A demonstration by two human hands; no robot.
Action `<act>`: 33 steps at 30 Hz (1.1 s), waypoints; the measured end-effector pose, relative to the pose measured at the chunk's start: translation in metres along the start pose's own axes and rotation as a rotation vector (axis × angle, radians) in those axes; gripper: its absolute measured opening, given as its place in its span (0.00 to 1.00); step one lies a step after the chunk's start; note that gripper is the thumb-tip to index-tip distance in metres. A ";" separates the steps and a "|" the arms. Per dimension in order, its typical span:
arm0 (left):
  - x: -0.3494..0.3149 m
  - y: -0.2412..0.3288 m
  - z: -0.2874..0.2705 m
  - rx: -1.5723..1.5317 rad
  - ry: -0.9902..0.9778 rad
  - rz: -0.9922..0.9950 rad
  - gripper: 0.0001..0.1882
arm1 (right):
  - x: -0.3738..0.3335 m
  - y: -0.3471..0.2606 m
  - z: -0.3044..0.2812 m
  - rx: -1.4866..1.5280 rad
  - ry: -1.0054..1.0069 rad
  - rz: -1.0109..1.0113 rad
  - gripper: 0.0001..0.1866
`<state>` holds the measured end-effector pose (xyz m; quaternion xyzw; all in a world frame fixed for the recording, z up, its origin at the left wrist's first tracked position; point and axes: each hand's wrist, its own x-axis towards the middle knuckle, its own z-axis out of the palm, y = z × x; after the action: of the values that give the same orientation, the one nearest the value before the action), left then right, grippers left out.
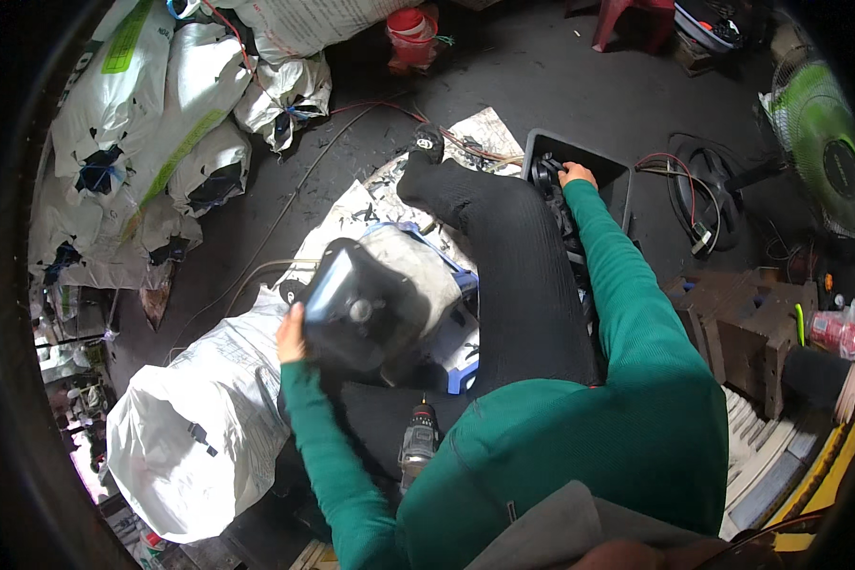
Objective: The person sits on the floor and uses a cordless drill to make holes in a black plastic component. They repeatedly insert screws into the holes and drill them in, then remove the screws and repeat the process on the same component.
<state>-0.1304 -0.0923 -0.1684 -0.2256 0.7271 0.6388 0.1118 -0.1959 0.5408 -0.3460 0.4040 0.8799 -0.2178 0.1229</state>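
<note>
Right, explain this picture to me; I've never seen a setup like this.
There is no robot here, just a person's two bare hands. The single picture comes from a wide fisheye camera on the person's head, looking down, so straight edges bend.

The left hand holds a dark glossy shell by its edge. The right hand reaches into a grey bin with black parts; whether it grips one is unclear.

A drill shows near the lap. A white sheet lies on the dark floor.
</note>
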 end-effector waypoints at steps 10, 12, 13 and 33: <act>0.067 -0.071 0.037 1.038 0.145 0.341 0.35 | -0.001 0.036 -0.040 -0.117 0.440 -0.440 0.17; 0.041 -0.060 0.032 0.957 0.134 0.404 0.34 | -0.018 0.045 -0.064 -0.068 0.472 -0.607 0.16; 0.024 -0.052 0.032 0.922 0.145 0.403 0.34 | -0.028 0.044 -0.079 -0.068 0.439 -0.615 0.16; 0.016 -0.048 0.118 -0.498 -0.079 0.057 0.28 | -0.291 -0.166 0.045 0.347 -0.279 -0.804 0.20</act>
<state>-0.1363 0.0166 -0.2364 -0.2004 0.5485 0.8093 0.0631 -0.1333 0.2318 -0.2237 0.0120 0.8924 -0.4445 0.0763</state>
